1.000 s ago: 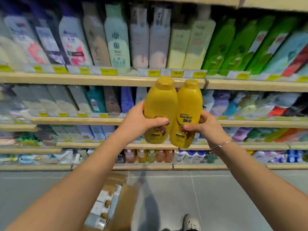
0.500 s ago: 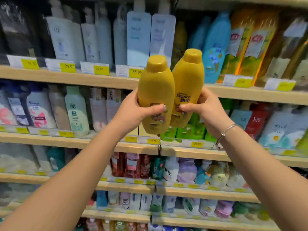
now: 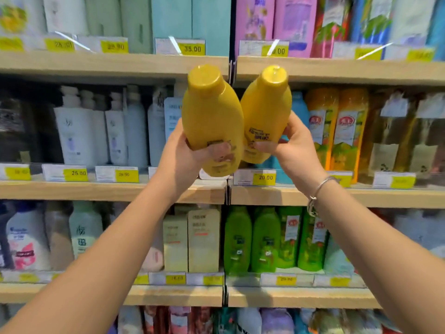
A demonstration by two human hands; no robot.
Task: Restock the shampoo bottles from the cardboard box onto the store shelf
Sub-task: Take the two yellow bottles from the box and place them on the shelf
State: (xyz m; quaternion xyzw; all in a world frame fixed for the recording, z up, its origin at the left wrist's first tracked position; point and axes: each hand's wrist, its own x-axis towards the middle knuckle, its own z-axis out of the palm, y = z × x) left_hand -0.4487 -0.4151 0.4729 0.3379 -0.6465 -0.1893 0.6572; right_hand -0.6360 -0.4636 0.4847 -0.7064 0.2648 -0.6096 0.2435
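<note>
Two yellow shampoo bottles are held up side by side in front of the store shelf. My left hand grips the lower part of the left yellow bottle. My right hand grips the right yellow bottle, whose label faces me. Both bottles stand upright with caps up, touching each other, level with the shelf row that holds white pump bottles and orange bottles. The cardboard box is out of view.
White pump bottles fill the row to the left, and orange bottles stand to the right. Green bottles sit one row below. Yellow price tags line the shelf edges. A vertical divider splits the shelving.
Both hands have lifted the two yellow bottles higher along the shelving, and my view has tilted upward. The floor and the cardboard box have dropped out of sight.
</note>
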